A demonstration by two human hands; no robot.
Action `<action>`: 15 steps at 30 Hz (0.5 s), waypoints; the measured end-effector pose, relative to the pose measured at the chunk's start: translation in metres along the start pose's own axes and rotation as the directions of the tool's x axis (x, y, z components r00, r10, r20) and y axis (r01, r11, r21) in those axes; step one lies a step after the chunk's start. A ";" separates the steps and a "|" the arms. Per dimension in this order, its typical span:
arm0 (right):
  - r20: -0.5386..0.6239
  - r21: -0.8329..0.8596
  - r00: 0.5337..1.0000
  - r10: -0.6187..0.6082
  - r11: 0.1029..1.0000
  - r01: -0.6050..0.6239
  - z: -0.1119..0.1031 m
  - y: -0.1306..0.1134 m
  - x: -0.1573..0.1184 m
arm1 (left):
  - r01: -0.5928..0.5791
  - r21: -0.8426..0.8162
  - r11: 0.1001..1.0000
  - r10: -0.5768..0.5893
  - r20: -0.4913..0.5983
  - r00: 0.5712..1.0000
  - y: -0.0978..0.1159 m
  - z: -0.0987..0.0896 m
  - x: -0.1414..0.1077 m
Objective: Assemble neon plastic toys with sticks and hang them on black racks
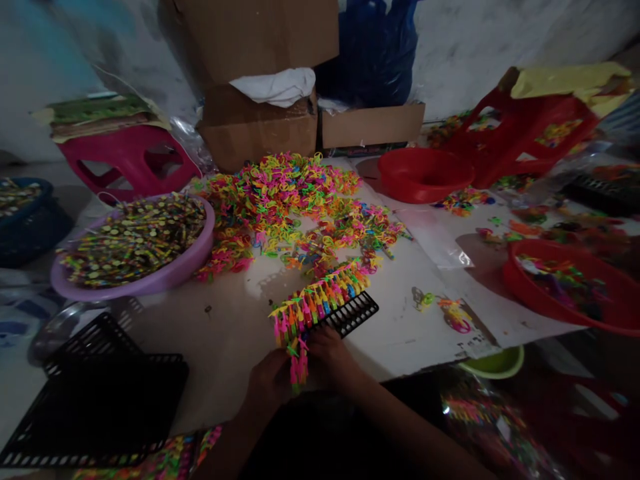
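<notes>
Black rack [362, 309], coloured pieces [320, 299] along its far side, near counter's [400, 340] front edge. Right hand [327, 350] at rack, left hand [269, 380] beside pink pieces [299, 367]; can't tell if either's clamped. Open room rightward; pile [295, 187] behind.

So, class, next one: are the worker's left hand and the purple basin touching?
Apart. The head view shows a stretch of white tabletop between the left hand and the purple basin.
</notes>
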State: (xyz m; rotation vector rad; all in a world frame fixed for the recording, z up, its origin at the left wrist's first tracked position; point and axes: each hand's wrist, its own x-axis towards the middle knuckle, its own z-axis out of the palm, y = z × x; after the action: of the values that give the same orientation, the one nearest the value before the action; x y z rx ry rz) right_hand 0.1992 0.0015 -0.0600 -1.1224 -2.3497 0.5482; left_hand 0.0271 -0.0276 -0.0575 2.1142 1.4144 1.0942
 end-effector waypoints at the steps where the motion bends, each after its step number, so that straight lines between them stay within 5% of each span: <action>1: 0.000 0.011 1.000 -0.001 1.000 0.001 0.000 0.000 0.000 | -0.018 0.001 1.000 0.018 -0.003 1.000 0.001 -0.001 0.001; 15: -0.163 0.151 0.986 -0.024 0.987 0.049 0.007 0.010 0.002 | 0.184 -0.085 0.979 -0.178 0.079 0.981 -0.002 -0.009 -0.006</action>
State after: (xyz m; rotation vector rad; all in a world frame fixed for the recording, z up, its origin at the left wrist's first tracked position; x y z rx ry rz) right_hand 0.2000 0.0077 -0.0702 -1.0121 -2.1461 0.5931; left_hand 0.0180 -0.0336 -0.0554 1.8999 1.4621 0.9848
